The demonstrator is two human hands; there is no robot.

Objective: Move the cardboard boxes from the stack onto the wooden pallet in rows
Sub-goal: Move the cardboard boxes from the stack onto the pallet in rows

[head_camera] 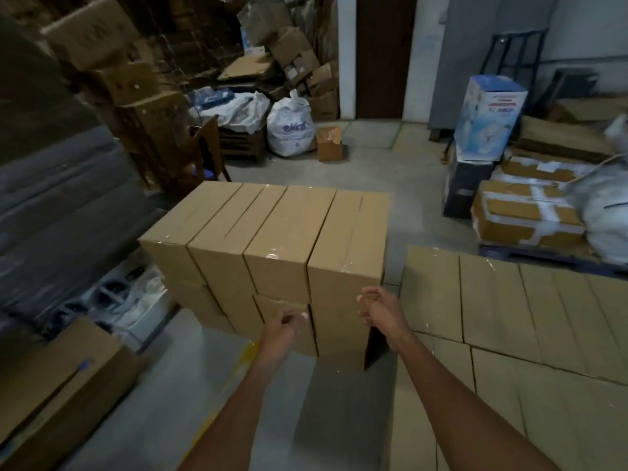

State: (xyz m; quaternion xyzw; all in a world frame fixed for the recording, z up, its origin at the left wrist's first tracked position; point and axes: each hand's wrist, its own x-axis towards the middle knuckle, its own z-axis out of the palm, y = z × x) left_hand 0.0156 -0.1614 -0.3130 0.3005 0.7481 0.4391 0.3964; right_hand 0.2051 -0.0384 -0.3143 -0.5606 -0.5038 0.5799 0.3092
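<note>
A block of long brown cardboard boxes (272, 229) stands ahead of me in the middle of the floor, its top row several boxes wide over lower rows. A second, larger stack of like boxes (516, 321) fills the right foreground. My left hand (283, 326) is in front of the near face of the middle block, fingers loosely curled, holding nothing. My right hand (377, 309) hovers by the block's near right corner, fingers apart and empty. No wooden pallet shows under the boxes.
A big cardboard carton (57, 385) lies at the lower left. A wooden chair (204, 151) and white sacks (289, 127) stand behind the block. Taped cartons (523, 212) and a blue-white appliance box (489, 120) sit at the right. Grey concrete floor (418, 171) runs between them.
</note>
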